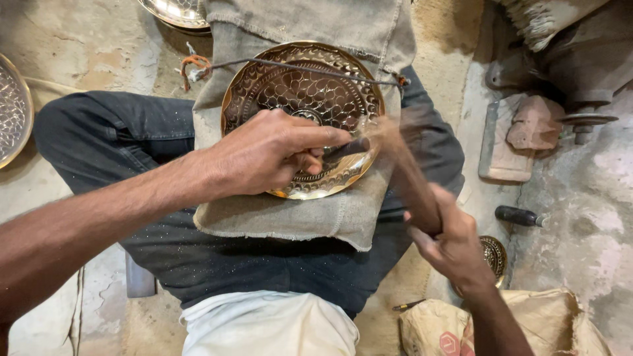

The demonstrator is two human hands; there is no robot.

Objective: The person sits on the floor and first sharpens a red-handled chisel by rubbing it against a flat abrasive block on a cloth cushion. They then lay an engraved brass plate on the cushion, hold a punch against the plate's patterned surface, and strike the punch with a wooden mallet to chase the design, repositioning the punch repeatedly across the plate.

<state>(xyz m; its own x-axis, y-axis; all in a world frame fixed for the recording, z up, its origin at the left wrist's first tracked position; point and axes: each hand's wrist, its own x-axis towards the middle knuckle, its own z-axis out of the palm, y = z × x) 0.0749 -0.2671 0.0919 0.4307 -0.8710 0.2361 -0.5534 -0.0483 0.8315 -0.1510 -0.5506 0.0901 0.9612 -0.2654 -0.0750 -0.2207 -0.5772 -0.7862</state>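
A round embossed brass plate (290, 86) rests on a burlap cloth (310, 214) spread over my crossed legs. My left hand (273, 151) lies on the plate's lower part and pinches a small dark punch (349, 148) against the metal. My right hand (448, 237) grips the wooden handle of a hammer (402, 165), which is blurred with motion, its head near the punch at the plate's right rim. A dark cord (297, 68) runs across the top of the plate.
Another brass plate (12, 109) lies at the left edge, and one more (175, 13) at the top. A small brass piece (494, 254), a dark-handled tool (521, 215), stone blocks (508, 142) and a sack (560, 326) sit on the right.
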